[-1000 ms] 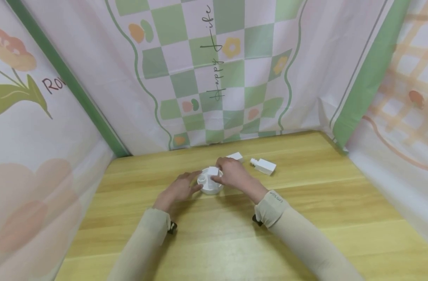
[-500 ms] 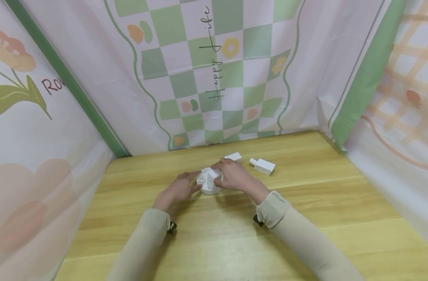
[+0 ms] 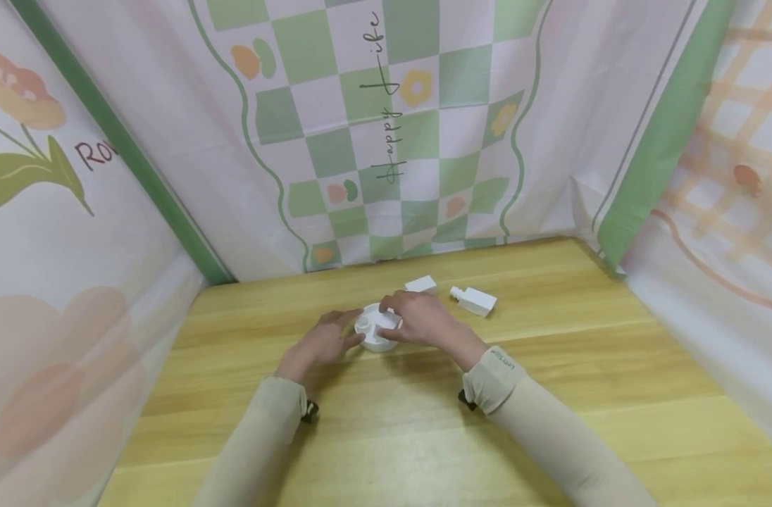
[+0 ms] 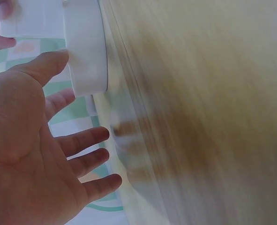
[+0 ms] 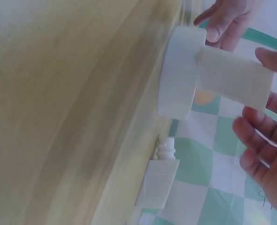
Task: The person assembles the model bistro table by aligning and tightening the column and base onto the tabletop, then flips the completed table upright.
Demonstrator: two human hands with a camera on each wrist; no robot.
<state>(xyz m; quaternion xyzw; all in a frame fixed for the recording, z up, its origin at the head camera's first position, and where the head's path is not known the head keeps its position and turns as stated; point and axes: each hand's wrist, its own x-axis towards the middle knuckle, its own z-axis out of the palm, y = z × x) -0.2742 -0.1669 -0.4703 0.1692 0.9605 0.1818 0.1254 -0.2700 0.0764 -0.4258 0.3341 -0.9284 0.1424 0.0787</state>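
A round white base with an open round socket lies on the table. A white rectangular block stands upright on it, its lower end hidden. My right hand pinches the block's upper end between thumb and fingers. On the base's left side, my left hand touches the rim with thumb and forefinger, both nearly straight. In the left wrist view, the other fingers of that left hand are spread and free of the base.
Just behind my right hand lies a second white block, partly covered. Farther right, a white block with a ridged neck lies on its side. A patterned cloth hangs behind the wooden table.
The right hand has shifted slightly around the block and its fingers have regripped; the block's top now faces up between them. The left hand and base stay nearly where they were.
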